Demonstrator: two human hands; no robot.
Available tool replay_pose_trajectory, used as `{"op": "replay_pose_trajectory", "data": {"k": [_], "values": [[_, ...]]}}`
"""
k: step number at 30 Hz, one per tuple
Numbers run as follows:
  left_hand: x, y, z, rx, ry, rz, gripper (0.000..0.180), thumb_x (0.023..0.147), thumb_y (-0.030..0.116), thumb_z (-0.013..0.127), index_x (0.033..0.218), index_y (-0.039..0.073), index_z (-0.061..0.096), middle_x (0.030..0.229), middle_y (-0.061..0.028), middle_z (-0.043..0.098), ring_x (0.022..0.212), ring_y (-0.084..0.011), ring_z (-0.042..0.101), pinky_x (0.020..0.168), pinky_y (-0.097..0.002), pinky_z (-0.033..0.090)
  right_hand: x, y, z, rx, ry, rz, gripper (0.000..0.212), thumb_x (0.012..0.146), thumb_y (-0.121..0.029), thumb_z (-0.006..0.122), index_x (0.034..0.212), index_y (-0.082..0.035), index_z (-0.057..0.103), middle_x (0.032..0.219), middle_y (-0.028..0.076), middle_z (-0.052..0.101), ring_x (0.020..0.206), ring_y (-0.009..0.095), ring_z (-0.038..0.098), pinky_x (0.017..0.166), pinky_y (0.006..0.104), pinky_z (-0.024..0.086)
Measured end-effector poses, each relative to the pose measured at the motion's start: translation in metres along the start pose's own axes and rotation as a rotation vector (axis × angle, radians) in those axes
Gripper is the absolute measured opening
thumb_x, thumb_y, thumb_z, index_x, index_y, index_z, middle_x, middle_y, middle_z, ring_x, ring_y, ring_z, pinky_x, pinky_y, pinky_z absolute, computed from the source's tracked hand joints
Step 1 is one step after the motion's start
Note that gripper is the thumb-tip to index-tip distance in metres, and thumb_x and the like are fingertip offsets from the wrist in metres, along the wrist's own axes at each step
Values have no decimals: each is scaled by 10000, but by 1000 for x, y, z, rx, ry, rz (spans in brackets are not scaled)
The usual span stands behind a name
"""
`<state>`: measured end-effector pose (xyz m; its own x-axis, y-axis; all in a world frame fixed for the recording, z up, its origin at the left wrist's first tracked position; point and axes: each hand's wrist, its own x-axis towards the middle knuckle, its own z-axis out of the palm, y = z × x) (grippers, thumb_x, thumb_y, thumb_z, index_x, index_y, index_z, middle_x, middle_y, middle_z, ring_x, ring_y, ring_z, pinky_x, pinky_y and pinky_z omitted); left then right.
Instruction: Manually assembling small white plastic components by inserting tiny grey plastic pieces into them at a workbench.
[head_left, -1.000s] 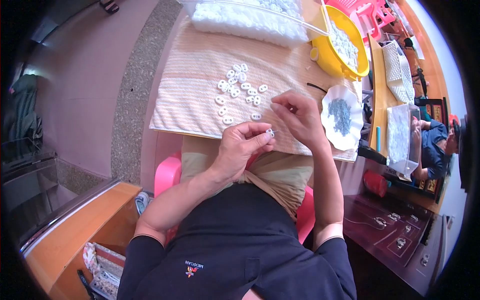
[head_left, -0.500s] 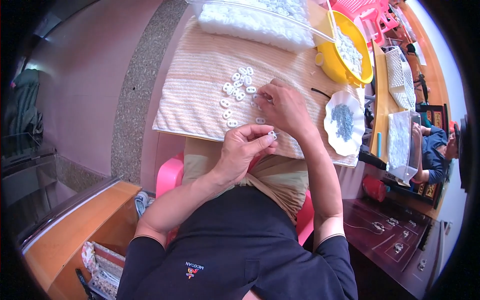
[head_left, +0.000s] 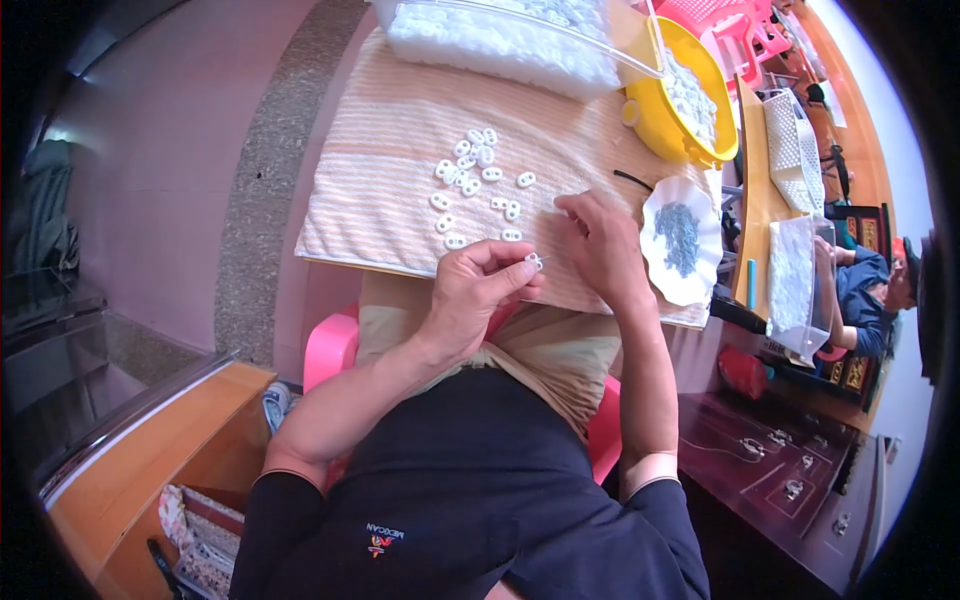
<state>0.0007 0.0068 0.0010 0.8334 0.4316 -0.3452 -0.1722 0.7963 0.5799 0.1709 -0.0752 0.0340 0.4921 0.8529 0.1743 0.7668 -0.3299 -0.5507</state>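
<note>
Head view shows 2 hands (head_left: 472, 280) (head_left: 604, 245), the left pinching 1 white piece (head_left: 533, 261).

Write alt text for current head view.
A person's left-hand grip pinches a small white piece; the right-hand grip is to its right, over a striped towel scattered with two-holed white pieces. Nearby are a clear bin, a yellow basin and a white dish of grey bits.

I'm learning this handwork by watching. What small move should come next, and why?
Probably bring the right hand to the small white piece pinched in the left hand. What looks like a thin pin sticks out of it toward the right hand, which is close by; whether that hand holds anything is hidden.
</note>
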Motion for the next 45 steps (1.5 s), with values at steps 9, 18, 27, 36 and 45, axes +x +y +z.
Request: {"op": "replay_pose_trajectory", "data": {"k": [9, 18, 27, 36, 45], "values": [[-2, 2, 4, 13, 28, -22, 195, 866, 48, 667, 1040, -33, 632, 847, -86, 670, 736, -124, 658, 704, -239, 559, -8, -2, -8, -171, -132, -69, 191, 827, -80, 609, 1010, -60, 659, 891, 144, 631, 832, 342, 614, 721, 414, 488], [-1, 0, 1, 6, 17, -5, 177, 866, 39, 661, 1025, -34, 632, 846, -91, 672, 739, -123, 656, 709, -240, 557, -25, 18, -10, 484, -239, 245, 293, 830, -33, 694, 1111, 11, 626, 817, -2, 596, 759, 67, 550, 678, 211, 456], [0, -3, 2, 51, 19, 4, 182, 867, 36, 660, 1031, -37, 631, 856, -92, 668, 747, -122, 650, 708, -244, 558, -35, 22, -4, 954, -245, 320, 289, 857, -39, 680, 1129, 34, 616, 858, 24, 641, 748, 85, 610, 688, 228, 517], [1, -3, 1, 74, 3, -2, 203, 879, 48, 652, 1057, -42, 618, 893, -101, 670, 782, -125, 653, 713, -249, 562, -38, 19, -2, 1052, -275, 318, 321, 845, -34, 687, 1148, 41, 610, 873, 40, 650, 751, 97, 624, 689, 231, 522], [1, -2, 2, 95, 13, -6, 202, 880, 56, 653, 1051, -45, 618, 896, -111, 675, 773, -127, 656, 711, -249, 561, -39, 15, -2, 1094, -284, 343, 325, 835, -21, 693, 1145, 36, 615, 892, 45, 654, 762, 99, 626, 693, 228, 523]]}}
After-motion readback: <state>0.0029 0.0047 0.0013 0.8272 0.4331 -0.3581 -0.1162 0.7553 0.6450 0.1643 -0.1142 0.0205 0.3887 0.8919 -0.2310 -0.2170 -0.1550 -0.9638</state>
